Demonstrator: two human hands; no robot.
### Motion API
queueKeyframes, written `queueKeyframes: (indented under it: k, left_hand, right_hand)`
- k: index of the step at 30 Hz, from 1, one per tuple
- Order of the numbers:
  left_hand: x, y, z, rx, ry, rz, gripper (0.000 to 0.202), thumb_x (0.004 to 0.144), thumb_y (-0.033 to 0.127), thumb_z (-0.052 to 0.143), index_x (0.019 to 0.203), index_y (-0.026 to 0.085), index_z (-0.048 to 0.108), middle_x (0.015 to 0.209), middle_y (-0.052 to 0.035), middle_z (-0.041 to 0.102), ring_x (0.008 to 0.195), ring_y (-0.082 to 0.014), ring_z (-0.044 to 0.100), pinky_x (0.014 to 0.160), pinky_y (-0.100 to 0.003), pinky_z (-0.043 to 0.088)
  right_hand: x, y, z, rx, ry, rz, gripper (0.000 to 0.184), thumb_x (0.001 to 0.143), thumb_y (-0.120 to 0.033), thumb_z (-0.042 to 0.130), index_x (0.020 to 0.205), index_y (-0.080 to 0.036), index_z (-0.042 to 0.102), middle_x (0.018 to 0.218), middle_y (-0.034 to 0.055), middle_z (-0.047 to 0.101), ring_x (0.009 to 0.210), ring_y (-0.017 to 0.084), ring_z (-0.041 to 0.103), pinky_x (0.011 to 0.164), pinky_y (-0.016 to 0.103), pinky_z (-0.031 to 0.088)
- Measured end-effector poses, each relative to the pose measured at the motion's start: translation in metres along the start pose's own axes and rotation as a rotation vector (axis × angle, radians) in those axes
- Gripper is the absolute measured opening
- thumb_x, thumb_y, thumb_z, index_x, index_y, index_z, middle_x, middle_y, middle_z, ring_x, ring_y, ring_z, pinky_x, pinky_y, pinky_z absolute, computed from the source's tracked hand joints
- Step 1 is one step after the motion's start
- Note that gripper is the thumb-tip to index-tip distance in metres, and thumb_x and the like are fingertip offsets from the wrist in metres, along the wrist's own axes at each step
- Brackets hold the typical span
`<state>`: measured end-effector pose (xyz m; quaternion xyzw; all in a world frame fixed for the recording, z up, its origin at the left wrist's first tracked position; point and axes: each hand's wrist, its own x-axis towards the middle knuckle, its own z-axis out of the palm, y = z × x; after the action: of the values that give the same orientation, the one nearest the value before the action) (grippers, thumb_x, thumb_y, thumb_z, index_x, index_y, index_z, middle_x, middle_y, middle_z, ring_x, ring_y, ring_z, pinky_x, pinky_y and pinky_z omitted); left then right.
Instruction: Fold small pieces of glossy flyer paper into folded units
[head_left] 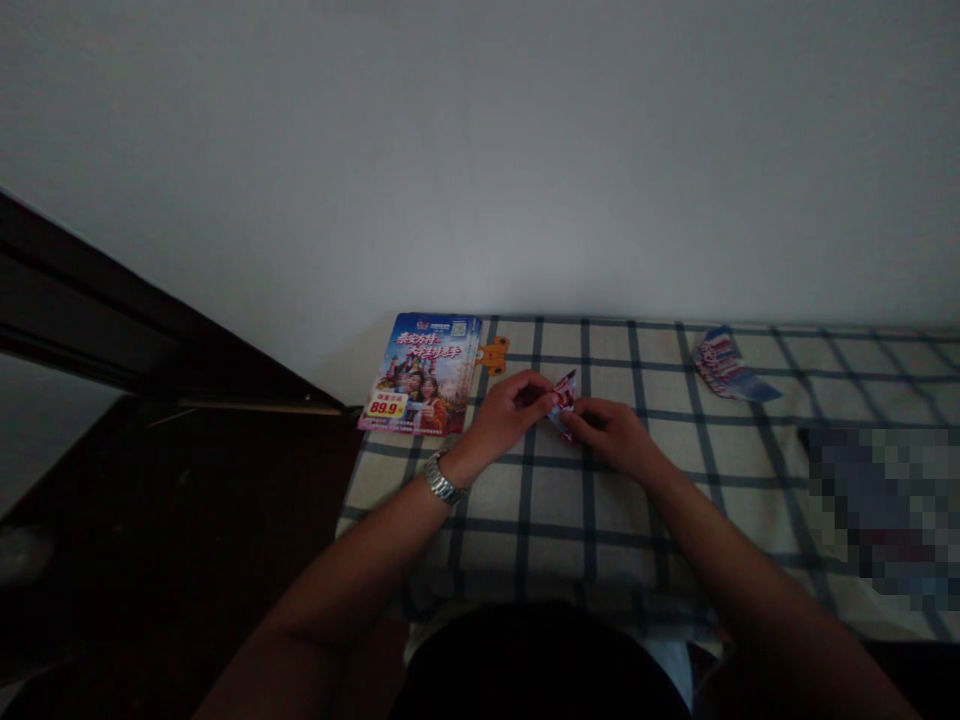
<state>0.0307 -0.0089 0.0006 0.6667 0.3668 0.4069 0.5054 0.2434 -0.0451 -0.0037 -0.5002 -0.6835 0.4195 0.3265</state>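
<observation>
A small folded piece of printed paper [564, 398], red and blue, sits between my two hands above the checked tablecloth [675, 480]. My left hand [510, 408], with a metal watch on its wrist, pinches the paper's left side with curled fingers. My right hand [611, 432] pinches its lower right corner, fingers closed. The paper's lower part is hidden behind my fingers.
A stack of colourful leaflets [424, 372] lies at the cloth's far left corner, with a small orange object [493, 354] beside it. Another folded paper piece [726, 366] lies far right. A blurred-out patch covers the right side. A dark wooden frame and floor lie to the left.
</observation>
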Motion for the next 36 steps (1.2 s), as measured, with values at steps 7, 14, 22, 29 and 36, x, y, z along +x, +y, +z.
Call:
queueKeyframes:
  k: [7, 14, 22, 29, 36]
  left_hand:
    - [0.002, -0.004, 0.003, -0.064, -0.012, -0.007, 0.026, 0.092, 0.040, 0.070, 0.086, 0.018, 0.058, 0.083, 0.0004, 0.060, 0.076, -0.0129, 0.057, 0.071, -0.025, 0.046]
    - [-0.001, -0.005, 0.007, -0.102, -0.035, -0.071, 0.026, 0.090, 0.040, 0.072, 0.093, 0.018, 0.059, 0.088, -0.0009, 0.064, 0.081, -0.0140, 0.062, 0.076, -0.026, 0.050]
    - [-0.004, -0.002, 0.009, 0.008, -0.070, -0.077, 0.028, 0.089, 0.042, 0.074, 0.094, 0.017, 0.062, 0.083, -0.0001, 0.065, 0.076, -0.0140, 0.062, 0.070, -0.024, 0.048]
    - [-0.004, 0.004, 0.005, 0.031, -0.074, -0.033, 0.023, 0.094, 0.041, 0.069, 0.097, 0.019, 0.068, 0.083, -0.0008, 0.070, 0.077, -0.0156, 0.066, 0.074, -0.026, 0.051]
    - [-0.003, 0.003, 0.006, -0.031, -0.002, -0.001, 0.021, 0.093, 0.039, 0.070, 0.089, 0.019, 0.066, 0.085, -0.0013, 0.070, 0.081, -0.0157, 0.068, 0.077, -0.027, 0.053]
  right_hand:
    - [0.002, -0.003, -0.001, 0.099, 0.162, 0.000, 0.034, 0.097, -0.053, 0.063, 0.088, -0.021, 0.072, 0.072, 0.0010, 0.069, 0.067, 0.018, 0.064, 0.064, 0.029, 0.050]
    - [0.001, 0.000, 0.001, 0.168, 0.176, -0.016, 0.029, 0.096, -0.052, 0.065, 0.097, -0.023, 0.071, 0.083, 0.0023, 0.072, 0.072, 0.019, 0.068, 0.067, 0.031, 0.057]
    - [0.001, -0.006, -0.002, -0.055, 0.229, -0.107, 0.027, 0.098, -0.048, 0.062, 0.092, -0.023, 0.072, 0.081, 0.0031, 0.073, 0.072, 0.020, 0.068, 0.067, 0.031, 0.054]
    - [0.000, -0.011, -0.003, -0.147, 0.179, -0.205, 0.023, 0.099, -0.039, 0.061, 0.087, -0.024, 0.073, 0.083, 0.0036, 0.076, 0.077, 0.020, 0.070, 0.073, 0.031, 0.054]
    - [0.001, -0.008, -0.001, -0.079, 0.237, -0.130, 0.021, 0.095, -0.042, 0.066, 0.094, -0.022, 0.073, 0.084, 0.0031, 0.076, 0.072, 0.019, 0.070, 0.068, 0.029, 0.055]
